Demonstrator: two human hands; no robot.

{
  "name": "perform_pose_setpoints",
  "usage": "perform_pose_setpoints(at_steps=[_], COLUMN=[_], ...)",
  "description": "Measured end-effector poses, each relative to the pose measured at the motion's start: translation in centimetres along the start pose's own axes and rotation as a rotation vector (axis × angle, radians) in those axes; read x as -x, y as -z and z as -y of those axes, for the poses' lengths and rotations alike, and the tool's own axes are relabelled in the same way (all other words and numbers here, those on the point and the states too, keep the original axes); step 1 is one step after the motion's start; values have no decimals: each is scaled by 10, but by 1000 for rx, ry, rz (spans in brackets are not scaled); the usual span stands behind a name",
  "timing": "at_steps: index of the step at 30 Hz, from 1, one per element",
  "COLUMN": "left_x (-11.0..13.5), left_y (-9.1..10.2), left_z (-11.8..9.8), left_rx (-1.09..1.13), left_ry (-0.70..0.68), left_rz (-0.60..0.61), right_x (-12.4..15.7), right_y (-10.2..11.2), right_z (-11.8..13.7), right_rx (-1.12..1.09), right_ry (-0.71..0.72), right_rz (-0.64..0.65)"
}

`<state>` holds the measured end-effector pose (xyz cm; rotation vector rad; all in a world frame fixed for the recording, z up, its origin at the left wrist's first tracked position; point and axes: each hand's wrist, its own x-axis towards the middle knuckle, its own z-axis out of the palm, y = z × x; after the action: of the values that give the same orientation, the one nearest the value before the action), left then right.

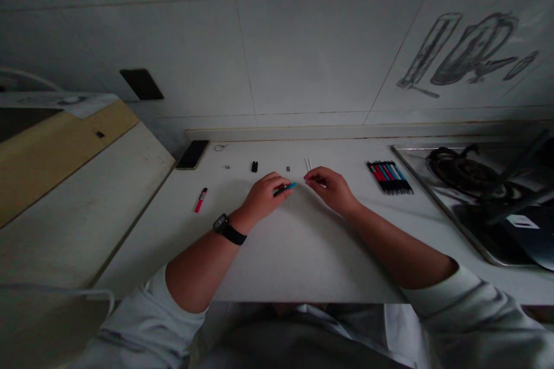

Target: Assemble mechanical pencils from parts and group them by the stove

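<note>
My left hand [264, 195] is closed around a blue-and-black pen part [286, 188], its blue end pointing right. Just across a small gap, my right hand [331, 189] has thumb and fingers pinched together; anything between them is too small or hidden to name. Two thin white sticks [307, 164] lie right behind the right fingertips. Some tiny dark pieces [288, 168] and a group of black parts [254, 166] lie behind my left hand. Farther left are tiny metallic-looking bits [227, 167] and a pink-and-black pen part [201, 200].
A row of several coloured pens [389, 177] lies right of my hands, beside a gas stove [467, 184] with a metal rim. At the back left are a phone [193, 154] and a small ring-shaped item [220, 147]. A box-like cabinet [86, 184] borders the white counter [303, 265] on the left.
</note>
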<state>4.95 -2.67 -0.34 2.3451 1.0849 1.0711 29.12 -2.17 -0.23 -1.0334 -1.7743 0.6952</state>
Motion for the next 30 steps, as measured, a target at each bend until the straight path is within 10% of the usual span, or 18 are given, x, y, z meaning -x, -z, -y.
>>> perform_pose_setpoints(at_steps=[23, 30], left_x=[0, 0], left_y=[-2, -2], left_z=[-8, -7], left_rx=[69, 100], left_ry=[-83, -78], left_rz=[37, -8], right_x=[6, 3], right_y=[-5, -2], right_z=[9, 13], right_rx=[7, -198], right_ry=[179, 34], right_rz=[139, 123])
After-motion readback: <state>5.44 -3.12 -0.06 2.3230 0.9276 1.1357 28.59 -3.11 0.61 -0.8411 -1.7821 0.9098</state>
